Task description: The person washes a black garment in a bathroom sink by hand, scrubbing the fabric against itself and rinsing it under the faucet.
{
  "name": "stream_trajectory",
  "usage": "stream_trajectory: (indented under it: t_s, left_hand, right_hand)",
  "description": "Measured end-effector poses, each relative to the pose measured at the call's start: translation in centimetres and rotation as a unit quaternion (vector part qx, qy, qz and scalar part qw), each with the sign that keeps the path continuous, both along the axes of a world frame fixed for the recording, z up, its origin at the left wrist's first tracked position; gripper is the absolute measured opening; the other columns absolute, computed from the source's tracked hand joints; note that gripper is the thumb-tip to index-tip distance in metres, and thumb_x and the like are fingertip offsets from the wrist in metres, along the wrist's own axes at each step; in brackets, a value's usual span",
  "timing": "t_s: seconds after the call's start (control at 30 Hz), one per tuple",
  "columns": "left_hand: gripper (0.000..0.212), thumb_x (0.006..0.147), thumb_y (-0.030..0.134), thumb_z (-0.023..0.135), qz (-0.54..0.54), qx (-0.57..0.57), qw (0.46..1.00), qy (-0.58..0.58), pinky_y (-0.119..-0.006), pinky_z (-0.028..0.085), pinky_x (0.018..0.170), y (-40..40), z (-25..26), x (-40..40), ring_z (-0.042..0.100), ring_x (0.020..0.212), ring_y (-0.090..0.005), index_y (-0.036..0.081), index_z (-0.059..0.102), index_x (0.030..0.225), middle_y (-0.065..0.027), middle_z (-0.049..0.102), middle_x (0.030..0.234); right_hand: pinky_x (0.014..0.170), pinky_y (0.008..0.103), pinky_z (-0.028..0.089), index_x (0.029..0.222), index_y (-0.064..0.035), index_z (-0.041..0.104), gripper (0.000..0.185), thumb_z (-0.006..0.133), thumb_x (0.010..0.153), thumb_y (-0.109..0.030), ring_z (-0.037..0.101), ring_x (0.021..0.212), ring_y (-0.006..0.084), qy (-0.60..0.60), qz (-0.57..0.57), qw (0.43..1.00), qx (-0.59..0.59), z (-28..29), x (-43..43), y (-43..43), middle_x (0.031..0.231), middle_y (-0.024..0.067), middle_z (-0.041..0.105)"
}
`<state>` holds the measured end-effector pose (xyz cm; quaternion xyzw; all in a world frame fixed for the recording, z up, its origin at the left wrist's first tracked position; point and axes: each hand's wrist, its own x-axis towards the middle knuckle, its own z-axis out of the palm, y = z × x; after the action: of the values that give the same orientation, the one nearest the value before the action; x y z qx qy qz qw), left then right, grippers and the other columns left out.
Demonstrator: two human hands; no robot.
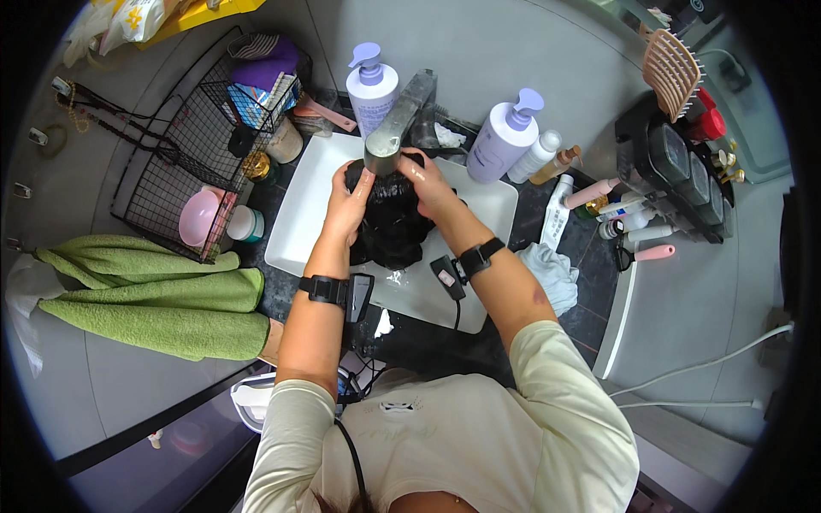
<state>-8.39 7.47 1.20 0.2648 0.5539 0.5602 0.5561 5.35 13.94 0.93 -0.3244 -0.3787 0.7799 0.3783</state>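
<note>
A wet black bundle (pixel 392 221), cloth or hair, I cannot tell which, is held over the white rectangular washbasin (pixel 295 211). My left hand (pixel 349 200) grips its left side, and my right hand (pixel 424 183) grips the upper right. Both hands are wet. Directly above them is the spout of a metal faucet (pixel 401 122), its tip between my thumbs. Part of the bundle is hidden under the spout and my fingers. Black straps with small devices sit on both forearms; the right device (pixel 447 277) has a cable hanging over the basin.
Two lilac pump bottles (pixel 372 96) (pixel 503 141) stand behind the basin. At left are a black wire basket (pixel 186 147), a white-lidded jar (pixel 245 223) and a green towel (pixel 160 301). On the right lie a toothpaste tube (pixel 557 211), a pale blue cloth (pixel 548 276) and a black organizer (pixel 667 167).
</note>
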Motion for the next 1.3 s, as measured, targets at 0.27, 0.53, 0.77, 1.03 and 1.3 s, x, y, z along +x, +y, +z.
stream_trajectory:
  t_s: [0.27, 0.53, 0.77, 1.03, 1.3]
  left_hand:
    - [0.024, 0.092, 0.025, 0.05, 0.113, 0.077, 0.991, -0.006, -0.026, 0.041, 0.07, 1.2, -0.5, 2.7, 0.049, 0.079, -0.0125, 0.001, 0.052, 0.098, -0.0037, 0.054, 0.088]
    - [0.019, 0.084, 0.011, 0.051, 0.129, 0.234, 0.885, 0.38, -0.033, 0.041, 0.06, 2.2, -2.6, 1.7, 0.049, 0.062, -0.0247, -0.001, 0.046, 0.07, -0.0115, 0.05, 0.067]
    - [0.039, 0.092, 0.035, 0.046, 0.032, 0.113, 0.896, 0.427, -0.036, 0.044, 0.078, 1.2, -2.3, 0.0, 0.057, 0.087, -0.0317, -0.001, 0.059, 0.095, -0.0162, 0.061, 0.091]
    - [0.023, 0.09, 0.021, 0.05, 0.129, 0.106, 0.985, 0.054, -0.024, 0.039, 0.073, 1.8, -1.7, 3.1, 0.047, 0.08, -0.0092, 0.0, 0.052, 0.098, -0.0034, 0.054, 0.088]
    - [0.024, 0.086, 0.018, 0.054, 0.134, 0.134, 0.935, 0.301, -0.028, 0.04, 0.055, 1.6, -2.1, 3.0, 0.048, 0.057, -0.014, -0.001, 0.049, 0.073, -0.0089, 0.052, 0.061]
  right_hand:
    - [0.092, 0.028, 0.035, 0.119, 0.0004, 0.045, 0.044, 0.062, 0.083, -0.02, 0.044, 0.105, 0.0156, -0.056, -0.1, 0.978, 0.176, -2.2, -1.9, -2.0, 0.112, 0.0086, 0.05]
    - [0.057, 0.0254, 0.033, 0.078, -0.0033, 0.052, 0.021, 0.054, 0.089, -0.021, 0.038, 0.061, 0.0065, -0.042, -0.186, 0.977, 0.097, -1.5, -3.0, -1.8, 0.064, -0.0035, 0.044]
    - [0.092, 0.0346, 0.034, 0.106, -0.0023, 0.054, 0.046, 0.049, 0.088, -0.044, 0.047, 0.105, 0.0197, -0.129, -0.078, 0.981, -0.118, 0.4, -1.9, -0.8, 0.107, 0.0108, 0.055]
    - [0.083, 0.0305, 0.042, 0.108, 0.0029, 0.053, 0.037, 0.058, 0.086, -0.026, 0.054, 0.095, 0.0208, -0.141, -0.136, 0.96, 0.198, -2.2, -2.4, -1.2, 0.105, 0.015, 0.057]
    - [0.061, 0.0321, 0.044, 0.084, 0.0038, 0.055, 0.03, 0.053, 0.088, -0.026, 0.052, 0.061, 0.0141, -0.217, -0.16, 0.941, 0.206, -1.8, -2.3, -1.3, 0.064, 0.0097, 0.057]
